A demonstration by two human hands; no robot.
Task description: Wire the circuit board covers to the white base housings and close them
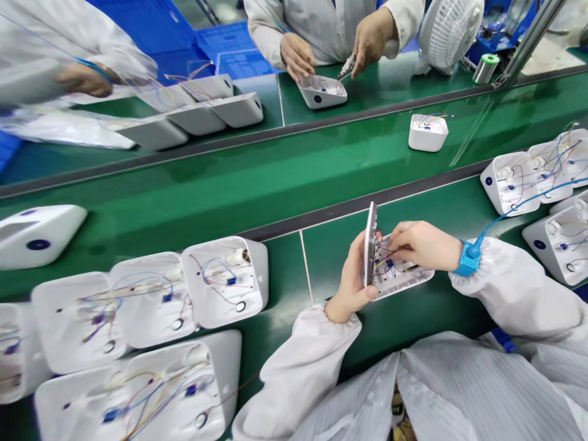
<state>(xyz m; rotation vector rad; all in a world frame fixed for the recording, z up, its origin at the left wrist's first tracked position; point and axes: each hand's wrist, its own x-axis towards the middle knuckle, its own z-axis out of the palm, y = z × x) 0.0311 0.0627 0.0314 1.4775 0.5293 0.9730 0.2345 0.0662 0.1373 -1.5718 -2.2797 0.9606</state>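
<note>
A white plastic housing (404, 284) with wires and small parts inside lies on the green bench in front of me. My left hand (351, 282) grips a thin grey-white cover panel (370, 245), which stands upright at the housing's left side. The thumb is near the housing's lower left corner. With closed fingers, my right hand (420, 244) reaches into the housing and pinches at the thin wires (382, 262); the fingertips are partly hidden. A blue wrist strap (468, 257) with a coiled cord circles my right wrist.
Open white housings with loose wires (225, 282) stand in rows on the left, and more (512, 184) on the right. A green conveyor belt (285, 174) crosses ahead, carrying a housing (428, 133). Opposite, a co-worker's hands (297, 56) work on another housing near a white fan (452, 33).
</note>
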